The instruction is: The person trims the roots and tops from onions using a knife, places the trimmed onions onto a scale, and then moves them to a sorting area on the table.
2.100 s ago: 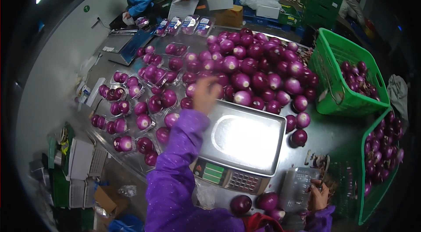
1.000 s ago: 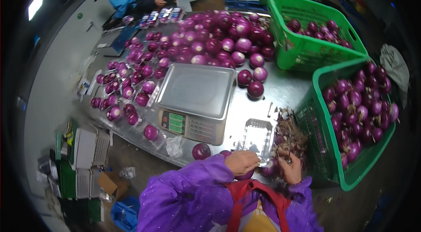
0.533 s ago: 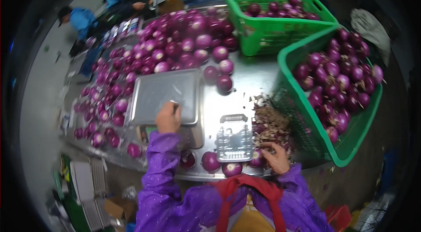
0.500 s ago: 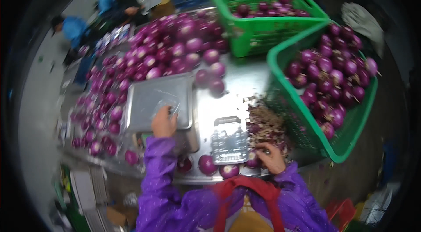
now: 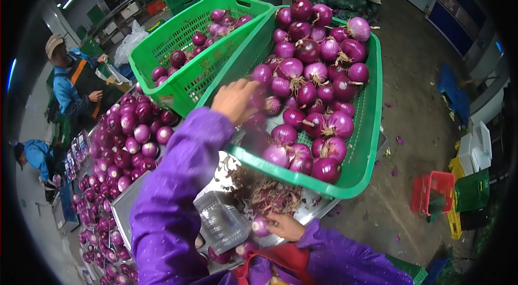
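Note:
My left hand point(image 5: 234, 102) reaches over the left rim of the near green basket point(image 5: 362, 169), which holds red onions point(image 5: 306, 93) with dry roots. Its fingers curl over purple onions smeared by motion at that rim; whether they grip one I cannot make out. My right hand point(image 5: 286, 227) is closed around a red onion point(image 5: 260, 225) near the table's front edge. Just left of that onion lies a clear plastic tray point(image 5: 221, 223). Behind it is a heap of dry onion skins point(image 5: 275, 196). More onions point(image 5: 220, 255) sit along the table edge, partly behind my left sleeve.
A second green basket point(image 5: 167, 99) with fewer onions stands behind the first. A large pile of peeled onions point(image 5: 127, 139) covers the table's left. My left sleeve partly hides a metal scale point(image 5: 125, 207). Two people point(image 5: 75, 77) work at far left. A red crate point(image 5: 431, 193) stands on the floor at right.
My view has swung to the right. My left hand has left the scale's top and moved to the near basket. My right hand stays near the front edge, now with an onion.

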Demonstrator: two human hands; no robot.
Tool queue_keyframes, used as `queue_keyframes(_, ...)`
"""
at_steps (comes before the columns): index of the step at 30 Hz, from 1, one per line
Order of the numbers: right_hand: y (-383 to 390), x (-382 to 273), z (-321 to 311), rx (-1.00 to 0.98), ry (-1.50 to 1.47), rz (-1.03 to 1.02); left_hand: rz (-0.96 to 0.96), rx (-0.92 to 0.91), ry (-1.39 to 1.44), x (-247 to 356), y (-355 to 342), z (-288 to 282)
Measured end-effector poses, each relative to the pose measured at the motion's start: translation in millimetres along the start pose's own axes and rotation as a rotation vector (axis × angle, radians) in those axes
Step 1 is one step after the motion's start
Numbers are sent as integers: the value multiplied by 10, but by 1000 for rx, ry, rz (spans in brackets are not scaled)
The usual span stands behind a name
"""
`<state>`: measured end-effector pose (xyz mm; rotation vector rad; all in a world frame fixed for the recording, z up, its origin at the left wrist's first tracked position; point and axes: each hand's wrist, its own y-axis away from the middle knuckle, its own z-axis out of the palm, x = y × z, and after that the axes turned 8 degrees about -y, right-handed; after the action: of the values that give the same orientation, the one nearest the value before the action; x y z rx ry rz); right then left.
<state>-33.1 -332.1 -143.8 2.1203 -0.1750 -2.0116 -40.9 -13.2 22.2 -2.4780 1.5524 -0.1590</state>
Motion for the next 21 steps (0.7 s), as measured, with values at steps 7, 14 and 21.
queue_keyframes(7, -31, -46, -309, 10, -4, 95, -30, -216, -313, -174, -1210, 1100)
queue_keyframes(14, 1, 101, -423, 41, -50, -45, -58, -150, -282, -309, -1417, 1176)
queue_keyframes(21, 59, -149, -443, 118, -90, 82, -196, 233, 523, 48, -276, -505)
